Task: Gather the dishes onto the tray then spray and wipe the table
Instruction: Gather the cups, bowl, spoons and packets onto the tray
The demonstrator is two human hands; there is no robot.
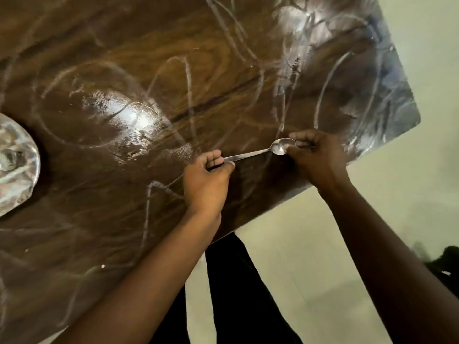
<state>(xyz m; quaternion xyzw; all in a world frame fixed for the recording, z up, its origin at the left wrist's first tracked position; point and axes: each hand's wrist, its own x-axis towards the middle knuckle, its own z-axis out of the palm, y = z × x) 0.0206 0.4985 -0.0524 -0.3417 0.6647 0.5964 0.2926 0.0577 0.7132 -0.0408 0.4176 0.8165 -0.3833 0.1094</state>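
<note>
A metal spoon point(263, 151) lies just above the dark wooden table point(149, 70), near the table's right front edge. My left hand point(206, 180) grips the spoon's handle end with curled fingers. My right hand point(316, 157) pinches the spoon's bowl with its fingertips. The tabletop is glossy and covered in pale smear marks. A shiny glass or metal dish point(15, 165) shows at the far left edge, cut off by the frame. No tray is in view.
The table's rounded right corner point(414, 120) borders a pale tiled floor point(323, 244). My dark trousers point(236, 294) stand against the front edge. A dark object point(447, 259) lies on the floor at the right.
</note>
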